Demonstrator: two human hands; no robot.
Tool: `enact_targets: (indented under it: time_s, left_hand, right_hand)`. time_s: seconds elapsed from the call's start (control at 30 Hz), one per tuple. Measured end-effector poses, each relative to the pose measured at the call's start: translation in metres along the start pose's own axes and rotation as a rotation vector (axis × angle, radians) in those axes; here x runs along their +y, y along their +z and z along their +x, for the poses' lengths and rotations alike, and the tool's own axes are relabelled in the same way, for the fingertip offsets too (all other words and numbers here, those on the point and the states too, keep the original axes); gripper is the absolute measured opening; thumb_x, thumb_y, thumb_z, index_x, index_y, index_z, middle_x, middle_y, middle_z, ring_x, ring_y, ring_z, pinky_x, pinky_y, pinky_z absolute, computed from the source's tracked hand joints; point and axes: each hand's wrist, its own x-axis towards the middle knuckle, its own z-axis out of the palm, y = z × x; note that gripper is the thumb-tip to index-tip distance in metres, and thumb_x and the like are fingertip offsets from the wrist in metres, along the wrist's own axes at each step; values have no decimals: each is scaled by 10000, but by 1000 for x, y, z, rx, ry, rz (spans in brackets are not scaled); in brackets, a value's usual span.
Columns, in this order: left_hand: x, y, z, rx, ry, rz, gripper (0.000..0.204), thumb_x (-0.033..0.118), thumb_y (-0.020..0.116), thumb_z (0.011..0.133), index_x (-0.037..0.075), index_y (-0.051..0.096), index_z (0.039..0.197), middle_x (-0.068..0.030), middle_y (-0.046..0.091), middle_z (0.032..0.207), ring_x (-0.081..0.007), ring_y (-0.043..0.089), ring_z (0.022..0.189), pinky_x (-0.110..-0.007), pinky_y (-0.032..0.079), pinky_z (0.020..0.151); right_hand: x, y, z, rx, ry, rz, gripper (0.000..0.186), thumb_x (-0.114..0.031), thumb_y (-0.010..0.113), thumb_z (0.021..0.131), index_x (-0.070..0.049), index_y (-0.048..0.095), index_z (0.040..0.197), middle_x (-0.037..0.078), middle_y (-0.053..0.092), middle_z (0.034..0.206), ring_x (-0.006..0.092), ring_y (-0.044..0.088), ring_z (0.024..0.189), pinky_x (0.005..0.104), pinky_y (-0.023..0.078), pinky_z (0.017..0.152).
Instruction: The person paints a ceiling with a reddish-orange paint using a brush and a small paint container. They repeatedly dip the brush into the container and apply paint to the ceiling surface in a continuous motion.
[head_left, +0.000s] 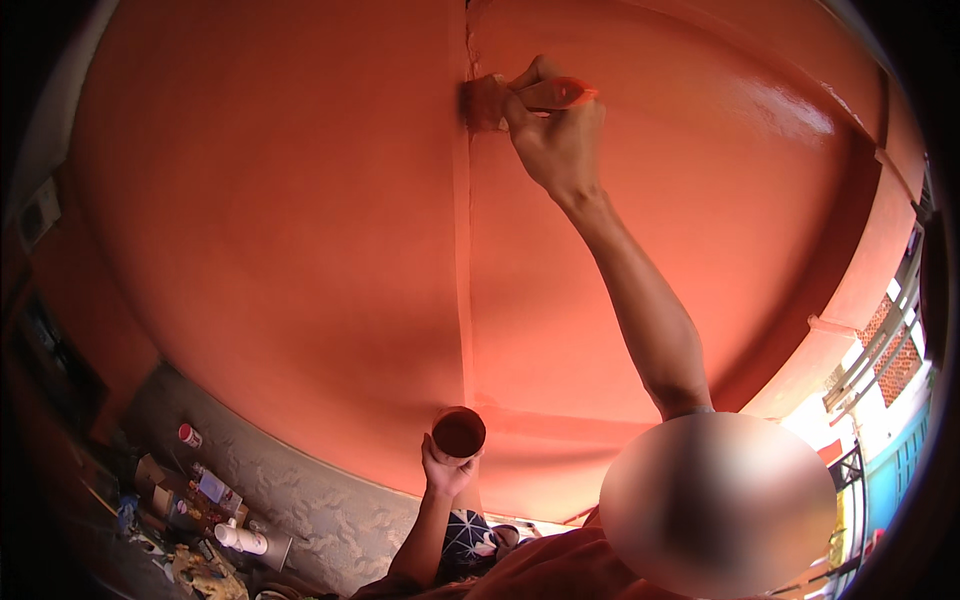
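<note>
High up, my right hand (pixel 565 140) is closed around the handle of a wide paintbrush (pixel 487 104). Its bristles press against the orange wall (pixel 270 230), at a vertical seam (pixel 463 300) running down the middle. The handle's end is smeared with bright orange-red. Lower down, my left hand (pixel 450 472) grips a round paint cup (pixel 459 434) from below and the side. Its mouth faces me, and its inside is dark, so the paint level cannot be made out.
A grey patterned surface (pixel 310 510) lies below the wall at left. Beside it are a cardboard box (pixel 152 480), a white bottle-like container (pixel 240 538), a small red and white tub (pixel 189 435) and other clutter. A pipe (pixel 900 180) follows the right side, with a railing (pixel 870 350) beyond.
</note>
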Motion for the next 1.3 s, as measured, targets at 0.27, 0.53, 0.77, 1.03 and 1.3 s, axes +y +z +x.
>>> enact_targets:
  time_s: [0.27,0.53,0.77,1.03,1.3]
  left_hand:
    - [12,17,3,-14,-40,-47,706,670,554,919,148,534,1393,-136,620,1319,-393,641,1113,-470,623,850]
    - [35,29,3,82,-53,53,691,669,563,914,149,559,1368,-126,640,1297,-385,665,1062,-459,638,802]
    - [52,32,-1,109,-20,95,660,653,578,914,153,577,1345,-115,659,1267,-358,679,1043,-452,639,799]
    - [52,23,4,152,-31,104,659,654,581,913,162,576,1352,-119,656,1276,-362,680,1039,-440,642,776]
    - [47,34,5,195,-54,150,668,677,599,886,160,604,1309,-108,661,1254,-379,672,1048,-408,649,704]
  right_hand:
    - [10,30,26,61,10,76,199,-36,678,910,-8,567,746,22,617,640,95,584,562,300,473,542]
    - [33,9,2,8,70,119,130,-3,673,904,9,625,783,47,658,677,140,680,629,285,558,605]
    - [58,-146,21,454,28,-161,170,-134,744,862,-5,668,781,56,682,701,146,632,626,324,507,578]
    - [24,-153,34,317,-72,-990,44,-185,638,932,-153,609,927,126,701,915,406,673,780,488,520,621]
    - [-25,53,38,-149,-268,-364,150,-50,664,836,-105,648,974,147,686,913,349,670,754,455,529,581]
